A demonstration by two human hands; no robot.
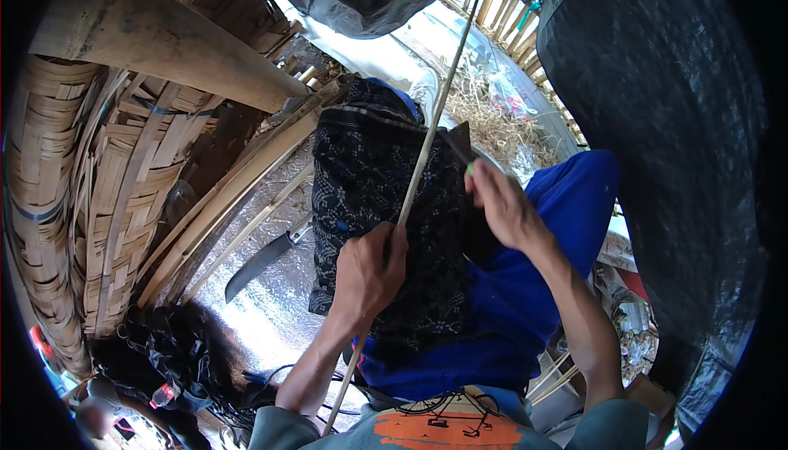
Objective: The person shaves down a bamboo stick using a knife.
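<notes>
A long, thin bamboo strip [421, 163] runs slantwise over my lap, from beside my left forearm up to the far top. My left hand [366, 276] is closed round it near the middle. To its right, my right hand [502, 205] grips a knife [456, 146] with a dark blade and a bit of green at the handle. The blade points up and left, close to the strip; I cannot tell whether they touch. Under both hands a black patterned cloth [373, 171] covers part of my legs in blue trousers [579, 191].
On the shiny floor sheet at left lies a machete [261, 264] with a dark handle. Bamboo poles [238, 179] and woven bamboo panels [131, 196] stand along the left. A dark plastic sheet [657, 138] hangs at right. Dry shavings [525, 134] lie beyond my knee.
</notes>
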